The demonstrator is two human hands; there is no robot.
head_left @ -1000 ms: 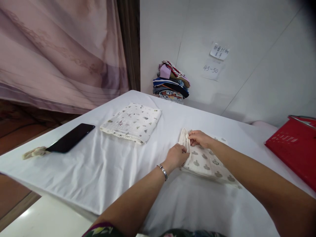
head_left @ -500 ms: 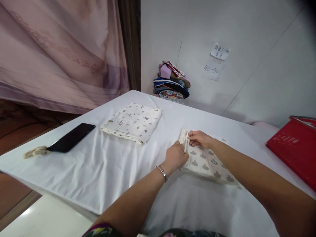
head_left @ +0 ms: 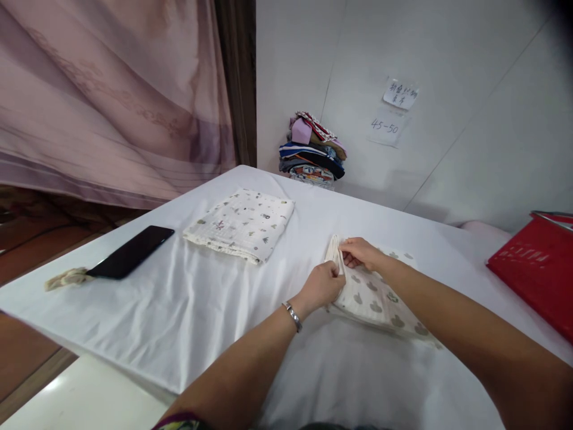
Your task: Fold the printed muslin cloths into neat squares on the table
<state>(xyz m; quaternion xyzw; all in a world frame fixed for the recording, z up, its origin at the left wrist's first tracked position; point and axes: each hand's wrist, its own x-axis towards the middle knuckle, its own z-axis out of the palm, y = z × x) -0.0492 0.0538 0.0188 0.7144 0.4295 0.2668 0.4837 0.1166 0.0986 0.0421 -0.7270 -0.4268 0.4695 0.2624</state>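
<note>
Nearest to us are the two bare forearms, with a silver bracelet (head_left: pixel 292 316) at the left wrist. Compared with half a second ago, very little has changed: the fingers of the left hand (head_left: pixel 320 285) have adjusted a bit on the edge, and the cloth layers there appear closer together. The right hand (head_left: pixel 362 253) stays almost at the same place. We judge from this that the work is at the upright edge, and neither hand has released it.

Both hands are closed in a pinch on the grey-figured cloth (head_left: pixel 376 304), the left one lower on the edge and the right one just above it. The cloth lies in the right half of the white table (head_left: pixel 233 310), its body spreading from the fingertips toward the right, partly under the right forearm.

Close to the left edge of the table we see a black phone (head_left: pixel 134 251) with a pale strap (head_left: pixel 67 278). Farther, toward the far left corner, a second folded cloth (head_left: pixel 242 224) lies flat. At the right side is a red bag (head_left: pixel 532 263), cut by the view. Beyond the far edge stands a pile of clothes (head_left: pixel 313 149), against the wall (head_left: pixel 304 54) with two paper notes (head_left: pixel 401 94).
</note>
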